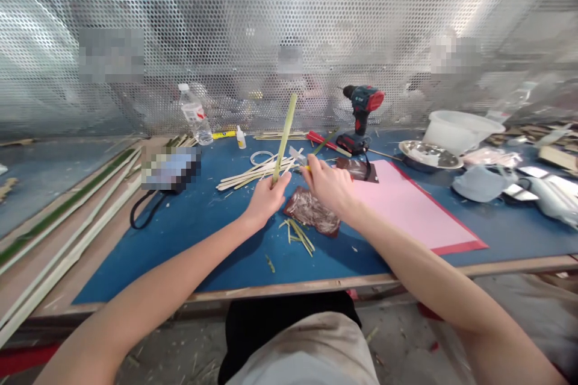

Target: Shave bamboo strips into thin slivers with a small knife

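Note:
My left hand (267,199) is closed around the lower end of a pale green bamboo strip (285,135), which stands up and leans slightly right. In my right hand (332,185) is a knife (298,156) with a broad silver blade; a bit of yellow handle shows between the fingers. The blade points left toward the strip, and I cannot tell whether they touch. Behind my left hand lies a bundle of thin pale strips (239,179). Below the hands are a crumpled brown plastic-like sheet (311,211) and several short green slivers (301,235).
A cordless drill (360,111) stands at the back, near a metal bowl (422,163) and a white tub (456,132). Pink paper (406,204) lies to the right. On the left are a water bottle (196,117), a strapped device (171,169) and long bamboo lengths (85,222). A perforated metal screen (203,29) closes the back.

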Demonstrator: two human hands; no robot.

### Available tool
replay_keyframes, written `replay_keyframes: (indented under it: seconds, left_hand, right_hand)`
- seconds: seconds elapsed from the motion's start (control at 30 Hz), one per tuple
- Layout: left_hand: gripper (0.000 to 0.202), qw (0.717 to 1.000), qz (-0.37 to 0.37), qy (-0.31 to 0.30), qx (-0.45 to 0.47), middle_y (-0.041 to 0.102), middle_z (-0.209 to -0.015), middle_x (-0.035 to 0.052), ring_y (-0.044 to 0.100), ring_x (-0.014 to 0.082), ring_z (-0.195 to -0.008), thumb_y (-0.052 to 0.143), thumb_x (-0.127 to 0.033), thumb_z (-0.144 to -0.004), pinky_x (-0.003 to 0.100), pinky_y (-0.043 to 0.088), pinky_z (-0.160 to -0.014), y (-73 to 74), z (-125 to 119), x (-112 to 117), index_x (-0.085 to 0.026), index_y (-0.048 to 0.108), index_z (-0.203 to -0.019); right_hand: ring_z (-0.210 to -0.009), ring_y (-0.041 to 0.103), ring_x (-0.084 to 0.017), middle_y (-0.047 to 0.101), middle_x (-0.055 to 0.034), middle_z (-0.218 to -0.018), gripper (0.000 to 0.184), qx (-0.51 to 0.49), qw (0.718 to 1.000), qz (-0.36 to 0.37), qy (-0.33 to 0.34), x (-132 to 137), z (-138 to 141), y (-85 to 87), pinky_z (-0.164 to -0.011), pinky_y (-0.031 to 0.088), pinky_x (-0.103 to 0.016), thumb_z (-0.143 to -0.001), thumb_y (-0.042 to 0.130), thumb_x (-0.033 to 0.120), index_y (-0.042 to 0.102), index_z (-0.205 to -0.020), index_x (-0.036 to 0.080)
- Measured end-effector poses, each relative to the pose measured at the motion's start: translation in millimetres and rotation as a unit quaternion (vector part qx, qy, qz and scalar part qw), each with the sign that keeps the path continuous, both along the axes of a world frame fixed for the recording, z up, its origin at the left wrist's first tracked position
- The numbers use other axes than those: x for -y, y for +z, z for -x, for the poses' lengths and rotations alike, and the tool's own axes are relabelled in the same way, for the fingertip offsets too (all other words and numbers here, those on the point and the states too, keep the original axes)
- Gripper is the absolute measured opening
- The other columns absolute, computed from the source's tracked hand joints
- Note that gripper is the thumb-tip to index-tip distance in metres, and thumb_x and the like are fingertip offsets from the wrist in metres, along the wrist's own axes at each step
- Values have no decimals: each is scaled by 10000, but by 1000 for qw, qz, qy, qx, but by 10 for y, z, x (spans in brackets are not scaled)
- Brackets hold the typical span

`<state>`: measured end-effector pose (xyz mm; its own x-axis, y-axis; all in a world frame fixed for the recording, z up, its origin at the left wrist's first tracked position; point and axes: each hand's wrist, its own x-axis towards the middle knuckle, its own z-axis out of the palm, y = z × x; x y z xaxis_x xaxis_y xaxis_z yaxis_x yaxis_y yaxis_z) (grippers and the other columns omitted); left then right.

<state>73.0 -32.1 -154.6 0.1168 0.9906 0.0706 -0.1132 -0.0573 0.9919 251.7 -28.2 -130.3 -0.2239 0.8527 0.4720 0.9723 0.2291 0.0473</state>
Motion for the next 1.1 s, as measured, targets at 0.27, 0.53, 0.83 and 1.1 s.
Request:
replay_keyframes:
  seconds: [0.27,0.53,0.83,1.1]
  left_hand:
    - [347,991,18,-117,61,304,-584,-118,216,47,-386,584,-560,-987,178,167,-400,18,139,-39,-234,469,-950]
    - [337,991,21,-132,32,252,-560,-121,214,35,-367,640,-408,-934,189,153,-393,113,153,21,-224,395,-795]
    - [539,993,16,-115,-21,234,-553,-126,215,30,-396,780,-583,-839,214,159,-406,67,113,57,-228,383,-758]
    - [453,993,74,-55,72,180,-526,-153,130,37,-406,830,-468,-816,205,142,-392,109,-18,77,-228,447,-838]
  right_hand:
    - [-844,710,-201,765,-112,-1182,514,-78,987,12,142,-56,-187,-61,-642,362,-284,-1100,315,547,566,-1364,185]
    - [-778,664,-162,773,-100,-1100,522,-25,976,-7,216,-78,-202,-156,-636,339,-281,-1100,349,526,655,-1356,190]
    - [-717,621,-153,760,-79,-1013,503,48,972,-60,224,-61,-225,-113,-606,281,-297,-1098,373,502,642,-1428,234]
    - [-771,669,-180,770,-92,-1049,529,54,984,-50,160,27,-59,-88,-617,281,-315,-1113,306,510,585,-1477,245]
